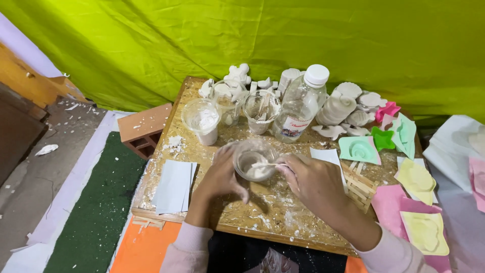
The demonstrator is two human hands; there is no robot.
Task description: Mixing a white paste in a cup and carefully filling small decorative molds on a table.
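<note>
White powder dusts the chipboard surface, and both hands work at its middle. The left hand is curled around the side of a small clear cup, gripping it just above the board. The right hand pinches a flat wooden stick, and the tip of the stick is inside the cup, in a white paste.

Behind the cup stand two more clear cups: one with white powder at the left, one with wooden sticks beside it. Just right of them is a clear plastic bottle with a white cap; its label is a band near the bottom, white with red and blue parts. Many white plaster figures are crowded at the far edge of the board.

White paper sheets lie flat at the left of the board. At the right are soft moulds: a mint green one, a bright green star, a pink one and two yellow ones on pink sheets. A reddish brick lies beside the board on the left, near a dark green mat. Behind everything hangs a yellow-green cloth.
</note>
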